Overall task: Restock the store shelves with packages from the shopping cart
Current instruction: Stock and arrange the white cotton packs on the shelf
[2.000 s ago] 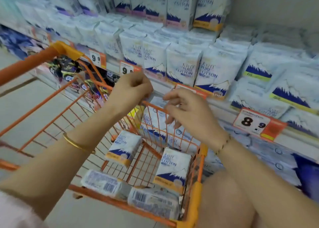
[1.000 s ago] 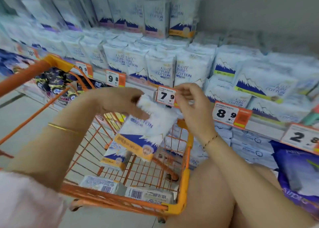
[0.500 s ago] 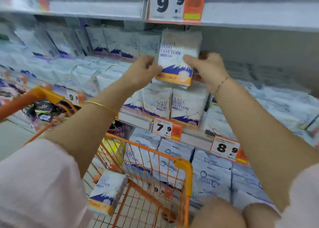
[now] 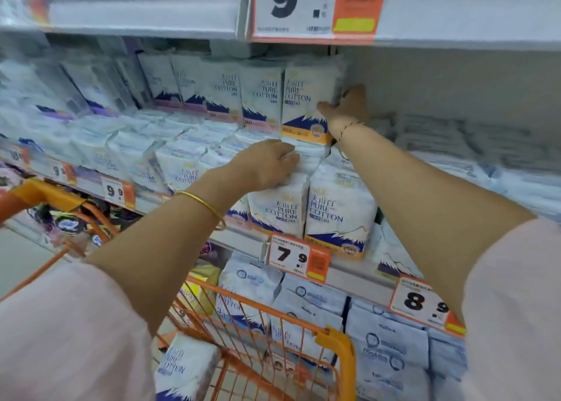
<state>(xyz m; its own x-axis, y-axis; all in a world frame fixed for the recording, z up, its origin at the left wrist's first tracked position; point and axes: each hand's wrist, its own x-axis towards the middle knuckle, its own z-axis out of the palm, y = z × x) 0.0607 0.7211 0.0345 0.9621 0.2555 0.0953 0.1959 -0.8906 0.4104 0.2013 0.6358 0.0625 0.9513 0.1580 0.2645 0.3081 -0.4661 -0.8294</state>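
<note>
So that the pack [image 4: 306,97] stands straight at its row's end, upper middle, the right hand [image 4: 349,106] pinches its side while the left hand [image 4: 267,164] rests open on lower packs [image 4: 280,209].

This is a shop, a supermarket aisle by its look. Long shelves [image 4: 145,15] run across from 9 to 3 o'clock, tier over tier, filled with rows of matching packs [image 4: 267,97] standing face out. Orange-and-white tags are clipped to the shelf edges: a price tag [image 4: 315,6] reading 9.9 at 12 o'clock, a second tag [image 4: 296,258] reading 7.9 just below the middle, and a third tag [image 4: 422,303] reading 8.9 at 4 o'clock. An orange wire shopping cart [image 4: 340,343] at 6 o'clock carries similar packs.
</note>
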